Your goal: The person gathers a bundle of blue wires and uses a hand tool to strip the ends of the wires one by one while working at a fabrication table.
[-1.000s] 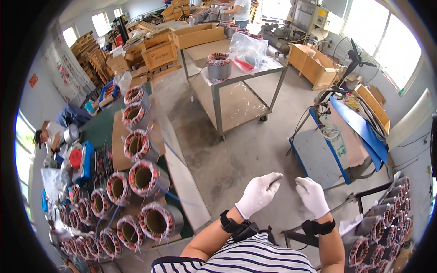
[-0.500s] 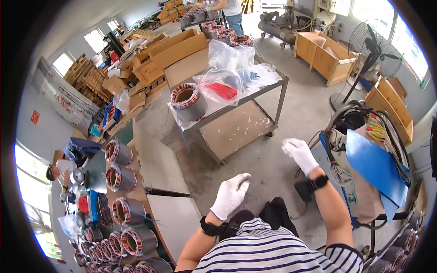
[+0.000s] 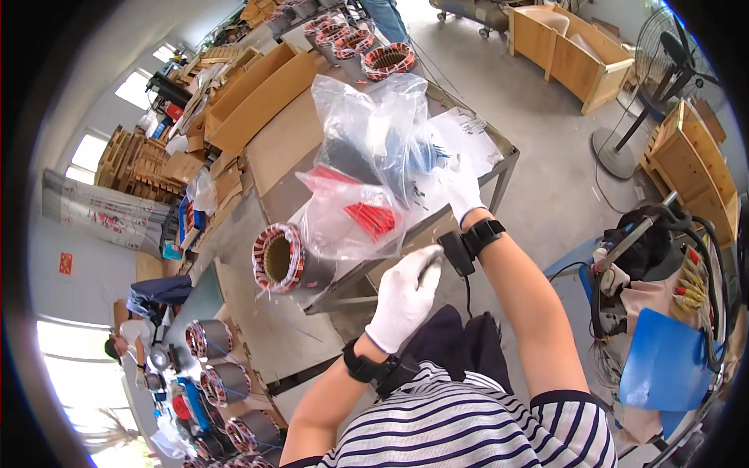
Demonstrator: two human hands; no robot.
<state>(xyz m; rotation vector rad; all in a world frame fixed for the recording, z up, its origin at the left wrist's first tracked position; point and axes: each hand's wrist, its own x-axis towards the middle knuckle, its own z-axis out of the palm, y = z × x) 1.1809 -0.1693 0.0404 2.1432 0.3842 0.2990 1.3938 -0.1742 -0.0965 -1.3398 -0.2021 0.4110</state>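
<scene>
white-gloved right hand (image 3: 460, 186), finger spread unclear, seemingly reaches beside a clear plastic bag (image 3: 394, 131), likely needing precision; white-gloved left hand (image 3: 406, 293), fingers narrowly parted.

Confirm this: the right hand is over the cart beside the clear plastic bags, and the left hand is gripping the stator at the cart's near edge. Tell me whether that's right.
Not quite: the left hand isn't gripping the stator; the head view shows it apart, to the stator's right. The right hand is over the cart beside the clear plastic bags, as stated.
</scene>
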